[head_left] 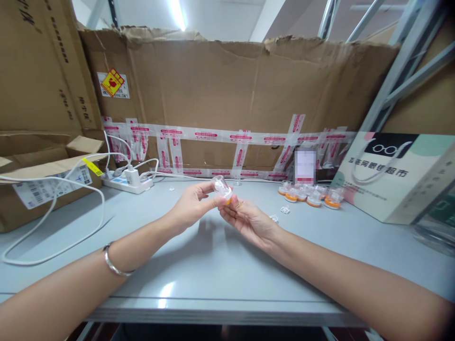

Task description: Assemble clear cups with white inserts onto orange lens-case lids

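A small clear plastic container (222,187) with a white ring and an orange base is held above the middle of the table, tilted to one side. The fingers and thumb of my left hand (194,206) pinch its clear upper part. From below and the right, my right hand (250,222) grips the orange base between thumb and fingers. Something white shows inside the clear part, too small to name. To the right, several similar containers with orange bases (313,201) stand in a group. White lattice-like plastic pieces (285,209) lie between that group and my right hand.
A power strip (137,186) with white cables sits at the back left, beside an opened carton (53,184). Behind the table stands a taped cardboard wall (227,85). A paper bag with a glasses picture (387,189) occupies the right side, near a metal frame (377,104).
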`<state>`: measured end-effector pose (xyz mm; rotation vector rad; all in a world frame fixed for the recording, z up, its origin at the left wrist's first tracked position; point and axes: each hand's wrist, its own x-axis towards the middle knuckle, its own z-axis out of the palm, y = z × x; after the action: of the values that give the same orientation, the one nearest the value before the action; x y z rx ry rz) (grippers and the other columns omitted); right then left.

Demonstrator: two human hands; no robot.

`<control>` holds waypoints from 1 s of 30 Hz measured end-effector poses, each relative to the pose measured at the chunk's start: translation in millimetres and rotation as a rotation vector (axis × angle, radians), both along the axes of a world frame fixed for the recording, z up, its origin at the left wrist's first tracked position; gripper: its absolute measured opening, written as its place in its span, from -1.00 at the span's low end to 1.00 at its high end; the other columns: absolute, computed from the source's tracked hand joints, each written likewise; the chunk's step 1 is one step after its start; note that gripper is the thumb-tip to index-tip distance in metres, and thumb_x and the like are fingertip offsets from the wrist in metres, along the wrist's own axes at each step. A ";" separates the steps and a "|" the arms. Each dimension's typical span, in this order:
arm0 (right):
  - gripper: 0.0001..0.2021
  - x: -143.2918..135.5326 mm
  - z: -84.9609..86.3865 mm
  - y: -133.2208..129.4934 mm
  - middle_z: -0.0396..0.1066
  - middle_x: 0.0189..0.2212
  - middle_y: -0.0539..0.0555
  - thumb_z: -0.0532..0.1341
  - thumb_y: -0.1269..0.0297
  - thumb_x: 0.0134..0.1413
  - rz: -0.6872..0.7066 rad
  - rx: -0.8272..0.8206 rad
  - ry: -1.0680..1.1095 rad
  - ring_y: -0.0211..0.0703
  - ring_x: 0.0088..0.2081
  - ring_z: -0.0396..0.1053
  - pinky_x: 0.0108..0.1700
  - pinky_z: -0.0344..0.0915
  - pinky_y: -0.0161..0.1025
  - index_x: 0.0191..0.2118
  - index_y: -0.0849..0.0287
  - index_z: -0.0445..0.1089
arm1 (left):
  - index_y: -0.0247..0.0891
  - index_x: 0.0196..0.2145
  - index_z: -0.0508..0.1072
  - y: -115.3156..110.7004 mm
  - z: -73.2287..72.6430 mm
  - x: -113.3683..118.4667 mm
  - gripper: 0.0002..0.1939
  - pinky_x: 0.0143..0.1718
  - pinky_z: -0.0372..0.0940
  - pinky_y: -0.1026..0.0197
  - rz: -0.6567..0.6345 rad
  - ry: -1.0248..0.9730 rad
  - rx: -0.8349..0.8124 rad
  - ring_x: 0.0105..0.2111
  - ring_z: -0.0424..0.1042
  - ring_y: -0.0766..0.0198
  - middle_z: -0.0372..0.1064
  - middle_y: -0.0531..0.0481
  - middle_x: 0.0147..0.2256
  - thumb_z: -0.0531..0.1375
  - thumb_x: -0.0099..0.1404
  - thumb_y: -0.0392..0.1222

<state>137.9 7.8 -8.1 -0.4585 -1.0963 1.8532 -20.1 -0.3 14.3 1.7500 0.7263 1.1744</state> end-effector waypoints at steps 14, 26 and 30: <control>-0.81 -2.3 2.5 -4.1 0.44 -0.37 0.00 0.37 0.32 -0.21 -0.143 0.027 -0.014 -0.32 -0.28 0.37 0.02 0.27 -0.30 -0.37 0.21 0.45 | -0.27 -0.23 0.46 0.6 -1.2 1.6 -0.71 -0.07 0.19 0.11 0.117 0.053 0.006 -0.12 0.36 0.12 0.41 -0.09 -0.12 0.24 0.11 -0.07; -0.87 -3.5 -1.2 -0.5 0.48 -0.30 0.04 0.31 0.41 -0.12 -0.159 -0.139 0.090 -0.34 -0.26 0.41 0.03 0.28 -0.35 -0.34 0.23 0.48 | -0.21 -0.24 0.39 6.3 -9.2 6.3 -0.73 -0.09 0.09 0.09 0.384 0.174 0.207 -0.11 0.32 0.12 0.39 -0.03 -0.14 0.25 0.08 -0.14; -0.93 -2.2 3.2 -2.7 0.48 -0.32 0.04 0.27 0.36 -0.04 -0.130 -0.189 0.111 -0.31 -0.28 0.42 0.00 0.33 -0.29 -0.37 0.22 0.47 | -0.20 -0.18 0.38 5.5 -8.1 5.3 -0.72 -0.11 0.13 0.12 0.363 0.205 0.270 -0.14 0.34 0.14 0.40 -0.03 -0.14 0.24 0.10 -0.20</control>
<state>135.7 5.1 -4.8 -0.5165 -0.8028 1.8512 -14.8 5.1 6.2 2.0415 1.0834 1.3985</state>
